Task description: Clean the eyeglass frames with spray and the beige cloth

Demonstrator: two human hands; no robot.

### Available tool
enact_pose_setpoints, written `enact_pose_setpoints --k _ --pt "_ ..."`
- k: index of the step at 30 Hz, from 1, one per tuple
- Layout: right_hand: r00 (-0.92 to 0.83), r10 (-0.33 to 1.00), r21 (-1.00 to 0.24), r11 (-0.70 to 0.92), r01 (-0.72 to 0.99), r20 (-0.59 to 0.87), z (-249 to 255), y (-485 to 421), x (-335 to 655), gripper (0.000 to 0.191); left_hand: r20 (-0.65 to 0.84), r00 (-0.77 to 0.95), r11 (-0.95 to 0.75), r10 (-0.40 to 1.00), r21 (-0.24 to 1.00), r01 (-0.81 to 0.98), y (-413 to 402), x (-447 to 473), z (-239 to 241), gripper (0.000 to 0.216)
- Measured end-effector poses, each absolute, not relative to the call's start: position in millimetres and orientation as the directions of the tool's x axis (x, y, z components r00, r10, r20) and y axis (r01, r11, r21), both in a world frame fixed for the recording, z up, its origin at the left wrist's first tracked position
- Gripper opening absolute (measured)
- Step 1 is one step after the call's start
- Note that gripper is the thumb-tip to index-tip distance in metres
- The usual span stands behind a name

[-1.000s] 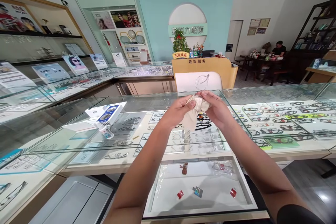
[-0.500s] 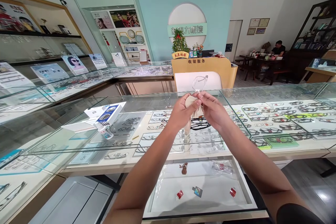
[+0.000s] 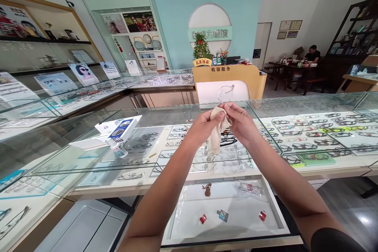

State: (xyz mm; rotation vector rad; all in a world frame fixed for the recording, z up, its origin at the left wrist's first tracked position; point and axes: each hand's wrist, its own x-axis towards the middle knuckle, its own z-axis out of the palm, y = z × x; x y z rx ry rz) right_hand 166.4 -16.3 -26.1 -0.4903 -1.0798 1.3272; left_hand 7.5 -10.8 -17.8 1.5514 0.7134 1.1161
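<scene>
Both my hands are raised together above the glass display case. My left hand (image 3: pixel 206 124) is closed on a cream cleaning cloth (image 3: pixel 216 141), whose loose end hangs below the fingers. My right hand (image 3: pixel 240 120) pinches a pair of clear-framed glasses (image 3: pixel 225 93); one lens and rim stand up above the fingertips. The cloth is bunched against the lower part of the glasses, and the fingers hide that part. Below the hands, dark-framed glasses (image 3: pixel 228 140) lie inside the case.
An open white drawer (image 3: pixel 189 230) below holds a brown charm (image 3: pixel 207 189), small red pieces and a plastic bag (image 3: pixel 251 189). On the glass top at left stand a white bottle (image 3: pixel 118 149) and a blue-and-white box (image 3: pixel 121 129). A person (image 3: pixel 313 54) sits at a far table.
The cloth has shifted in my left hand, with more of it now spread out and hanging between the hands. The glasses have turned slightly, still held upright.
</scene>
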Motion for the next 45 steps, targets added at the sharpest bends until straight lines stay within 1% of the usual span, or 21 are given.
enact_pose_setpoints --k 4,6,11,15,19,22,26,31,35,39,41,43,45 --pt "-0.101 0.929 -0.799 0.247 -0.549 0.357 -27 -17 161 0.025 0.290 0.347 -0.273 0.892 0.957 -0.100 -9 5 -18 0.050" --pt "-0.103 0.924 -0.795 0.256 -0.551 0.368 -27 -18 159 0.024 0.294 0.351 -0.264 0.889 0.955 -0.133 -9 4 -19 0.049" --pt "-0.082 0.921 -0.796 0.282 -0.535 0.382 -26 -20 157 0.025 0.251 0.397 -0.183 0.883 0.962 -0.201 -5 4 -22 0.046" --pt "-0.069 0.920 -0.779 0.285 -0.558 0.386 -26 -22 156 0.025 0.243 0.376 -0.172 0.894 0.962 -0.212 -5 7 -24 0.044" --pt "-0.054 0.916 -0.764 0.299 -0.572 0.399 -26 -23 156 0.024 0.266 0.323 -0.227 0.908 0.961 -0.155 -8 9 -22 0.044" --pt "-0.044 0.905 -0.753 0.324 -0.573 0.422 -25 -24 157 0.022 0.287 0.314 -0.267 0.905 0.958 -0.105 -11 10 -22 0.048" --pt "-0.069 0.910 -0.762 0.298 -0.575 0.408 -25 -24 158 0.023 0.358 0.321 -0.321 0.877 0.933 -0.163 -10 11 -23 0.048" --pt "-0.059 0.924 -0.738 0.261 -0.622 0.377 -25 -20 158 0.022 0.393 0.311 -0.342 0.865 0.916 -0.207 -8 17 -27 0.046" --pt "-0.068 0.947 -0.749 0.202 -0.632 0.313 -24 -21 159 0.021 0.437 0.210 -0.394 0.875 0.893 -0.216 -10 28 -32 0.048" --pt "-0.085 0.949 -0.751 0.184 -0.634 0.304 -20 -26 157 0.019 0.494 0.055 -0.482 0.867 0.863 -0.150 -14 37 -35 0.048" --pt "-0.088 0.948 -0.748 0.182 -0.638 0.306 -19 -27 157 0.019 0.523 0.030 -0.518 0.852 0.848 -0.110 -14 36 -34 0.051" --pt "-0.085 0.950 -0.744 0.179 -0.643 0.302 -18 -25 159 0.019 0.542 0.065 -0.536 0.838 0.840 -0.084 -13 32 -31 0.056" --pt "-0.083 0.951 -0.747 0.178 -0.640 0.298 -18 -22 163 0.017 0.538 0.175 -0.530 0.824 0.843 -0.096 -11 24 -28 0.056"
